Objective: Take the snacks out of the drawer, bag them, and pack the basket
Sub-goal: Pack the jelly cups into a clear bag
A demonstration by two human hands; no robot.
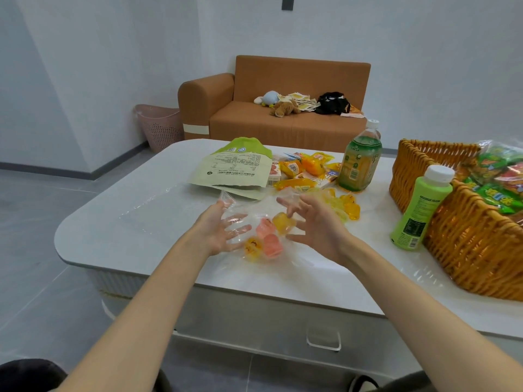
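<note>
A clear plastic bag lies on the white table between my hands, with several pink and yellow jelly cups inside it. My left hand has its fingers spread and straight, with the bag's film over the fingertips. My right hand is spread too, one fingertip touching a yellow cup through the film. Neither hand grips anything. More yellow jelly cups lie loose just right of my right hand. The wicker basket stands at the table's right end with bagged snacks in it.
A pale green bottle leans on the basket's front. A tea bottle, yellow snack packets and a flat green pouch sit behind the bag. A shut drawer with a clear handle is below the tabletop. A sofa stands beyond.
</note>
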